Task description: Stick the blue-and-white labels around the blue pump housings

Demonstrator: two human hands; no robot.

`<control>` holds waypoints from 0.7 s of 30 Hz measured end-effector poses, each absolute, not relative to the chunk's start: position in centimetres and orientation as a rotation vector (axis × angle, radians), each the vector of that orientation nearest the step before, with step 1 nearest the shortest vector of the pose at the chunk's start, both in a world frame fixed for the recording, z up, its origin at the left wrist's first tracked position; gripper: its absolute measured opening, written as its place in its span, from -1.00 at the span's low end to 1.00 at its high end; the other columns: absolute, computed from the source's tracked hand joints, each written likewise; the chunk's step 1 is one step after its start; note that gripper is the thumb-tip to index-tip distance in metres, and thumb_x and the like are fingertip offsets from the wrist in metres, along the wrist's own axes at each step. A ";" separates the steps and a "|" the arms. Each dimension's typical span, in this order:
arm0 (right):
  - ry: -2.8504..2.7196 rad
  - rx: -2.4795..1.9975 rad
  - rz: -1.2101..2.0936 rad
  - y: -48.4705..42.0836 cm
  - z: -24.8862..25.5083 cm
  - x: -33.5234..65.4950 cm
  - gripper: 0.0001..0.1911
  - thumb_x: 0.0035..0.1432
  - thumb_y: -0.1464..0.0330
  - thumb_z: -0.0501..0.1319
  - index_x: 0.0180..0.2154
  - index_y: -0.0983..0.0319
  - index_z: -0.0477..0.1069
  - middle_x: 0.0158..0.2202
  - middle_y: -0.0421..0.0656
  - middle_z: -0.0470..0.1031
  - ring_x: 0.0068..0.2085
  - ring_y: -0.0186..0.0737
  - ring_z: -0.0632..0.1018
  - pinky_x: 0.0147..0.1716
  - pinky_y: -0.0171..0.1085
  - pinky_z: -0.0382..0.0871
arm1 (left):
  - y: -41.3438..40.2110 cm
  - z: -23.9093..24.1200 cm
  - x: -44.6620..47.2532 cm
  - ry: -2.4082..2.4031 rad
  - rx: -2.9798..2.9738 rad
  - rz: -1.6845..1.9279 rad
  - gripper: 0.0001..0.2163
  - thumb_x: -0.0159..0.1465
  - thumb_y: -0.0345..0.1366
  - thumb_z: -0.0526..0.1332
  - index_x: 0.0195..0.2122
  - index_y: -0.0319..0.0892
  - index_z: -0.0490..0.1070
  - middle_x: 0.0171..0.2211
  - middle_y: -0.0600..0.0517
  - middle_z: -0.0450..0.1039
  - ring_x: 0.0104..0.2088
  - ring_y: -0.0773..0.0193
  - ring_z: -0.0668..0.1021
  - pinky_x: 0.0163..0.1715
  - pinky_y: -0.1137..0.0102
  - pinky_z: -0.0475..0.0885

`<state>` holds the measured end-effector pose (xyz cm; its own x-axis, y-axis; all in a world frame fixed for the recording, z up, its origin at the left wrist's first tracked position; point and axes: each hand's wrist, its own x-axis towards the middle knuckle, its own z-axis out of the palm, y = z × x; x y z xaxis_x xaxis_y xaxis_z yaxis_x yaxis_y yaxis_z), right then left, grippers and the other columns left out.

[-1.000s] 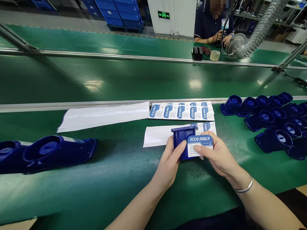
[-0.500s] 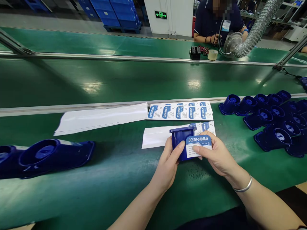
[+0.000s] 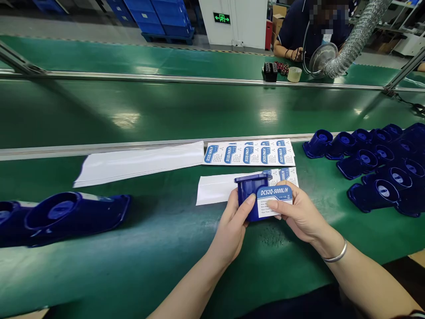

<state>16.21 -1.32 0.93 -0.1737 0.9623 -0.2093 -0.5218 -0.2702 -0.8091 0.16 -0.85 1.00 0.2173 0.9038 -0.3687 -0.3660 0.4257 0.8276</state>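
Right now both hands meet on one blue part (image 3: 248, 191), which stands on the green table (image 3: 166, 248) near the front edge, a little right of the middle. The left hand (image 3: 232, 227) is closed around the left side of the part, with the thumb lying on its front face. The right hand (image 3: 299, 217) grips the right side – its thumb presses flat on a white and blue label (image 3: 274, 200) that sits on the front of the part, and its other fingers reach around behind. A silver bracelet (image 3: 336, 256) is on the right wrist.

Just behind the part lies a short strip of backing paper (image 3: 215, 188); it is mostly bare, and a few labels show at its right end, beside the right hand. Further back, close to the metal rail (image 3: 99, 148), lies a full sheet of labels (image 3: 249, 155), and to the left of it a long white paper sheet (image 3: 139, 161), touching it or nearly so.

At the right side of the table there is a heap of blue parts (image 3: 375, 164) of the same kind, well apart from the hands. At the left side two bigger-looking blue parts (image 3: 66, 215) lie on their sides.

Across the far belt another person (image 3: 299, 26) sits at work – near them stand a small fan (image 3: 320, 55), a roll of tape (image 3: 294, 74) and a silver hose (image 3: 353, 42).
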 end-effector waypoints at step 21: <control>-0.806 -0.938 1.592 -1.8 1.2 15.9 -0.59 0.00 0.27 0.57 -0.32 0.20 0.36 -0.43 -0.25 0.44 -0.47 -0.36 0.38 -0.49 -0.37 0.31 | -0.8 1.2 0.1 0.950 0.687 1.021 -0.54 0.31 -0.05 0.31 0.20 0.00 0.35 0.22 0.01 0.41 0.28 -0.02 0.36 0.20 0.17 0.35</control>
<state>15.87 -1.81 1.23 -0.1204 0.9789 -0.1649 -0.4468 -0.2017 -0.8716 0.10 -0.79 1.20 0.2079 0.9224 -0.3254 -0.3913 0.3834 0.8366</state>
